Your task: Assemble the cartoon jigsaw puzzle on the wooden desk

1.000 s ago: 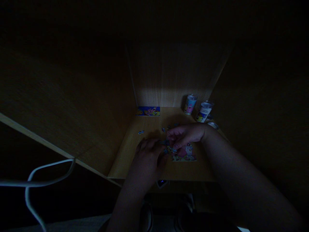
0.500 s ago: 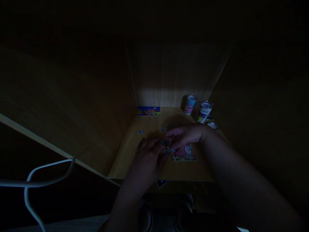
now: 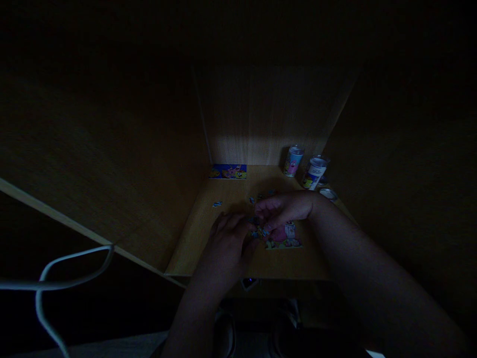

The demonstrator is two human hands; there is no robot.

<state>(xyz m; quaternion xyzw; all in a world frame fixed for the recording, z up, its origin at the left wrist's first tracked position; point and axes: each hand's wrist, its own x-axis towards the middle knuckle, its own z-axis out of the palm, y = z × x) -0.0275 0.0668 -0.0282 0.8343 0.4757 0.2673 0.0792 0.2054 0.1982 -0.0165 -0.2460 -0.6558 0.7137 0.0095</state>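
Note:
My left hand (image 3: 230,237) is curled low over the shelf, thumb and fingertips closed at the left edge of a small cluster of jigsaw pieces (image 3: 259,232). From the right, my right hand (image 3: 281,209) reaches over with its fingers pinched at the same cluster; the exact piece in them is too dark to make out. Under and beside the right hand lies a partly joined jigsaw picture (image 3: 286,238) in pink, white and green. Loose pieces lie behind the hands, among them a small jigsaw piece (image 3: 252,200), and another jigsaw piece (image 3: 217,204) sits farther left.
A blue cartoon picture strip (image 3: 228,171) lies at the back left of the wooden shelf (image 3: 186,248). Two clear-topped cartoon cans (image 3: 293,161) stand at the back right, near a round lid (image 3: 328,194). A white cable (image 3: 74,284) loops at the left. Light is very dim.
Both hands stay almost in place; my right hand's fingers shift very slightly left. The pieces and cans look unmoved.

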